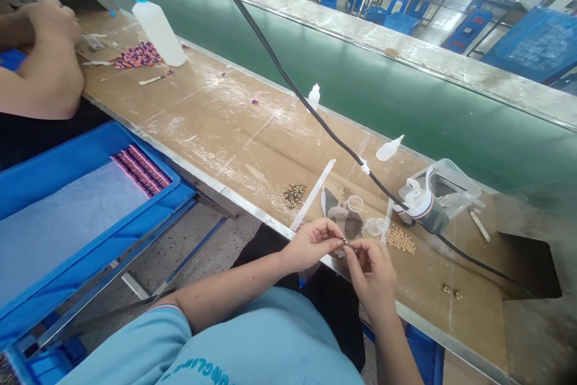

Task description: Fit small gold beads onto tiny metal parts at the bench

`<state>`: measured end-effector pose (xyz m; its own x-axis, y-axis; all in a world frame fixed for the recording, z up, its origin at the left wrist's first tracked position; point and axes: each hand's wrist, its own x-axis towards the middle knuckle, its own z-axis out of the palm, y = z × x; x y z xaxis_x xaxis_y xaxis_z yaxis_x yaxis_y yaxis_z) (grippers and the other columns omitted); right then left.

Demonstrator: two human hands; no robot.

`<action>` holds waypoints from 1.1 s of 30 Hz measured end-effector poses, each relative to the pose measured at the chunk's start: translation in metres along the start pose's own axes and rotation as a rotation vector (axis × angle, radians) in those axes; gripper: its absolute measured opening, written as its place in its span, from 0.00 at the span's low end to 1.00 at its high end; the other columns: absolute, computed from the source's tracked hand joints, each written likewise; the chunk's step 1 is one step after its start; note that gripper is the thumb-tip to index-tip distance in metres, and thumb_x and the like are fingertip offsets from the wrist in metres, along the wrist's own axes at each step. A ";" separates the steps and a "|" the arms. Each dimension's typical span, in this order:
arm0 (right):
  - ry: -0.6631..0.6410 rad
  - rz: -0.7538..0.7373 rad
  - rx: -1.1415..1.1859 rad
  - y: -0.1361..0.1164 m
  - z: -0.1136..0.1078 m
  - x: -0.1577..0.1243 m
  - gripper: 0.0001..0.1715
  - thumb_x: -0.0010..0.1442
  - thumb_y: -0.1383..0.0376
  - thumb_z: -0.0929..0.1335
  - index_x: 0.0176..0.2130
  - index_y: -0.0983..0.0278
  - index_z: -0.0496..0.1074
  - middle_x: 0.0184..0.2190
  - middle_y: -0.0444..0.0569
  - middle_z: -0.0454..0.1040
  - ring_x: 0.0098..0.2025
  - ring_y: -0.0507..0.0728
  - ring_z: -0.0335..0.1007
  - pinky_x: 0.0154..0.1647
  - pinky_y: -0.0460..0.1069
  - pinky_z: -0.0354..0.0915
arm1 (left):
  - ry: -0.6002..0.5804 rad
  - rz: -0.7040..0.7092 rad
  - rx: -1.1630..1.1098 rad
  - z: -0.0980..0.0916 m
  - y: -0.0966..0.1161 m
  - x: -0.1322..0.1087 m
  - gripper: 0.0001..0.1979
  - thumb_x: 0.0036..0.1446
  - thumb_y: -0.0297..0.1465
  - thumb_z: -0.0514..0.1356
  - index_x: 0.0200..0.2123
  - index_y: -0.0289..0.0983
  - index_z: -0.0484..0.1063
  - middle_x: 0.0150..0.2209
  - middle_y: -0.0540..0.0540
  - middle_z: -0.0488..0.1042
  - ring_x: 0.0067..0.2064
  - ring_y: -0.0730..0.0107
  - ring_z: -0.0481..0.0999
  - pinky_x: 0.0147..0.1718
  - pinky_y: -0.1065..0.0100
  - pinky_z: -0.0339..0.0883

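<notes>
Pinching a small dark piece (pixel 346 243) between thumb and fingertips of the left hand (pixel 318 244) and of the right hand (pixel 374 262), both grips closed on it and meeting there. Held right at the fingertips, out from both palms, just over the near edge of the bench (pixel 216 109). Too small and too covered by fingers to tell its full shape.

Just beyond the grip, on the bench by that same edge: grey scraps (pixel 353 224) and clear round plastic (pixel 375 227). Left of the grip, also near that edge and past a white strip (pixel 313 194): a loose pile of dark-and-gold pieces (pixel 295 194). Just right of the right hand: a heap of tan beads (pixel 400 239). Farther toward the right end: two small loose pieces (pixel 458 295), apart from the heap. Toward the far right corner: a clear container (pixel 469 199). Along the far edge, left of that container: a small white bottle (pixel 390 149). Well apart, at the left end: a co-worker's arm (pixel 49 81).
</notes>
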<state>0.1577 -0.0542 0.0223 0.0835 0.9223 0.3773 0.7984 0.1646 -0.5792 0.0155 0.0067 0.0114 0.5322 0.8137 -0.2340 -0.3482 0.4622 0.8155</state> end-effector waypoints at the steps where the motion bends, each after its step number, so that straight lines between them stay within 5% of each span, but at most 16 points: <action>1: 0.002 0.000 0.006 0.000 0.001 -0.001 0.08 0.62 0.60 0.64 0.33 0.61 0.68 0.26 0.43 0.68 0.26 0.51 0.63 0.27 0.46 0.61 | -0.003 0.014 0.018 0.000 -0.001 -0.001 0.18 0.43 0.40 0.69 0.29 0.33 0.68 0.26 0.51 0.72 0.28 0.77 0.73 0.32 0.71 0.69; 14: 0.139 -0.225 -0.115 0.005 0.004 -0.009 0.04 0.61 0.68 0.66 0.38 0.60 0.70 0.32 0.47 0.73 0.35 0.53 0.68 0.37 0.49 0.66 | -0.018 0.048 0.054 0.001 -0.007 -0.003 0.17 0.45 0.41 0.67 0.30 0.34 0.68 0.34 0.45 0.78 0.35 0.71 0.77 0.38 0.68 0.70; 33: 0.101 -0.092 -0.025 0.005 0.001 -0.013 0.04 0.61 0.67 0.65 0.38 0.60 0.69 0.32 0.46 0.71 0.32 0.52 0.68 0.31 0.47 0.67 | -0.040 0.030 0.113 0.001 -0.001 -0.006 0.18 0.46 0.42 0.66 0.30 0.33 0.70 0.28 0.48 0.74 0.32 0.73 0.76 0.37 0.68 0.71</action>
<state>0.1600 -0.0651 0.0142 0.0673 0.8637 0.4995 0.8200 0.2373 -0.5208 0.0132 0.0011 0.0127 0.5538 0.8109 -0.1890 -0.2762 0.3931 0.8770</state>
